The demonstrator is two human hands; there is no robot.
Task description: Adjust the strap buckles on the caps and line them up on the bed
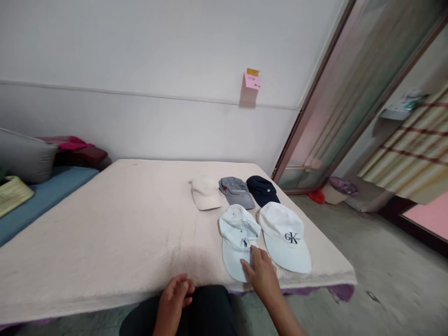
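Note:
My right hand (262,275) rests at the right edge of the pale blue cap (236,261), thumb and fingertips apart and touching the brim beside its small dark horse logo. Nothing is gripped by it that I can see. Above my lap, my left hand (175,294) is empty, its fingers loosely curled and apart. To the right of the pale blue cap lies a white cap (280,221) with black CK lettering. Behind these two, a beige cap (205,193), a grey cap (236,191) and a navy cap (262,189) sit in a row, brims facing me.
The caps lie on a bed with a cream cover (122,233), its front edge at my knees. A grey pillow (26,154) is at the far left. A pink note (252,81) hangs on the wall. At right, a lined bin (338,190) stands on the floor.

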